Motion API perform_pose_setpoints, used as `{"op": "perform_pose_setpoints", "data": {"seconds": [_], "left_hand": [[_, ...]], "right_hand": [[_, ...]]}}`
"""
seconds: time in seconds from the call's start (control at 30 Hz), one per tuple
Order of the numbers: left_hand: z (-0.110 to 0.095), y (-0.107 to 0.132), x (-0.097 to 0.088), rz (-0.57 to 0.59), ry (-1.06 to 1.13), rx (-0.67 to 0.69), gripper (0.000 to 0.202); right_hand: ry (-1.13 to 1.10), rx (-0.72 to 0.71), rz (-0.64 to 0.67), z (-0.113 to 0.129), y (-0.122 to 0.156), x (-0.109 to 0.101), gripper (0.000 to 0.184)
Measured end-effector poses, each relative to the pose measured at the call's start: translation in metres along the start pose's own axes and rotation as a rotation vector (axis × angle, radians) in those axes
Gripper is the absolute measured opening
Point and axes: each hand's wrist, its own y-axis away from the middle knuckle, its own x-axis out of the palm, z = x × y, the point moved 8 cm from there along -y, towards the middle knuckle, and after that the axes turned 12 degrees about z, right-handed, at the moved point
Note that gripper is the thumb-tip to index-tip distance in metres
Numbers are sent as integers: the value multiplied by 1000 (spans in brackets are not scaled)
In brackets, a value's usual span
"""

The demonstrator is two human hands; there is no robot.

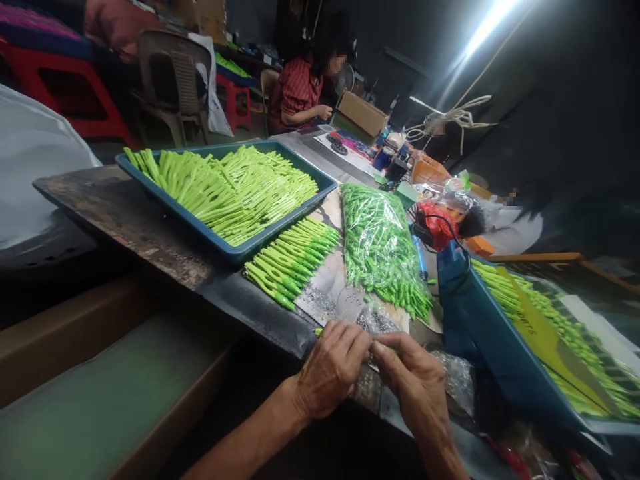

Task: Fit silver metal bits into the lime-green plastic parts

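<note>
Pinching a green stick [319,331] tightly with left hand [330,370] and right hand [415,381], just before the bag [383,250]; tray [190,223] left of it.

Only one piece of print is readable here.
On the yellow card [545,340] lying slanted in the blue tray [475,333] at the right, the dark letters "ORTS" stand near its closer end. The beginning of the word cannot be made out, and the printed papers farther back are too small to read.

Head camera looks down, close over worktable [125,213]
</note>
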Motion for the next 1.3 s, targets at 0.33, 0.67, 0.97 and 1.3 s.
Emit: {"op": "perform_pose_setpoints", "data": {"seconds": [0.33,0.67,0.97,1.3], "left_hand": [[39,26,-25,-423,307,-124,22],[57,36,-18,-448,492,-195,25],[60,39,-16,-451,493,-225,25],[40,22,-17,-303,200,-64,24]], "right_hand": [[534,-346,251,85,-30,50,19],[614,-329,332,90,-43,71,22],[589,-291,348,83,-43,75,21],[794,-511,401,71,-25,56,22]]}}
